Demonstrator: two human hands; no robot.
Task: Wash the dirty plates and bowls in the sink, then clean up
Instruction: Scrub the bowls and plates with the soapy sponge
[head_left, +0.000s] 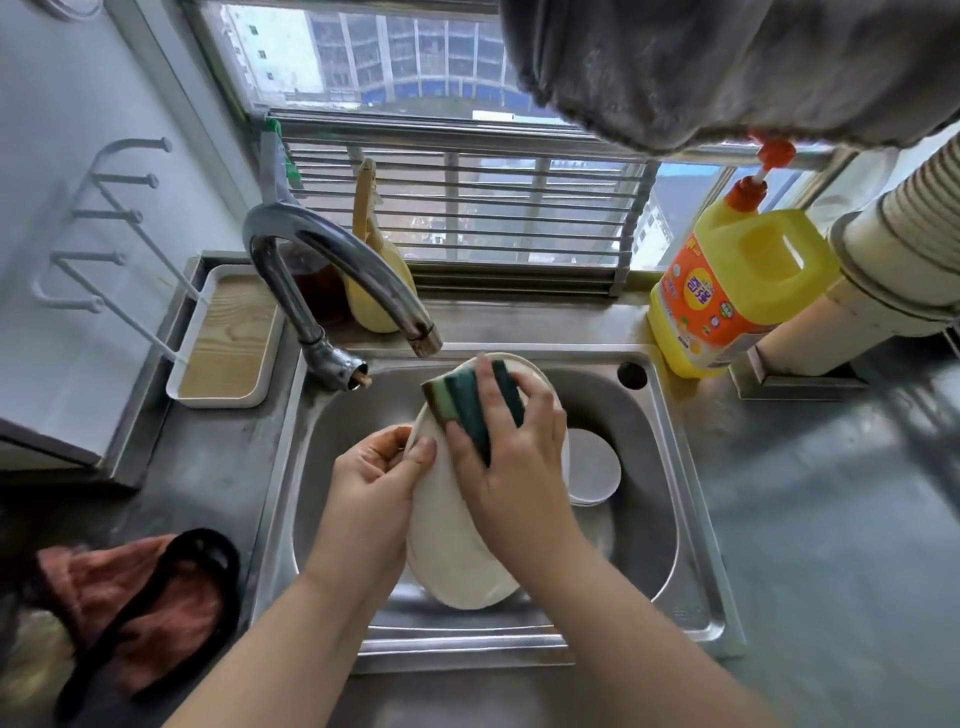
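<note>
My L hand (371, 470) grips the plate (457, 551) by its left rim, thumb on the near face, fingers curled behind, so it's clamped on the plate and tilting it up on edge over the sink (691, 519). Plate is white, oval-looking from this angle, lower edge down near the sink's front wall, top edge up under the tap (332, 270). My R hand (511, 462) holds the sponge (470, 402) w/ fingers wrapped over it, pressing it flat vs. the plate's upper face; sponge is dark green w/ a lighter green/yellow layer showing at its left end. No water visible from the spout. Behind the plate, in the basin's right part, another white dish (595, 467) lies flat, partly hidden by my R hand; can't tell if plate or bowl. Yellow soap jug (727, 296) w/ orange label & orange pump stands on the counter at the sink's back right corner, just beside a stack of paper cups (904, 244) lying on its side. Left of the sink: white tray (228, 343) w/ wood-look base, white wire rack (104, 223) above it. Yellow paddle-like utensil (374, 280) leans behind the tap by the window grille. Pink cloth (135, 608) w/ black strap lies on the counter front left. Grey towel (727, 67) hangs top right.
</note>
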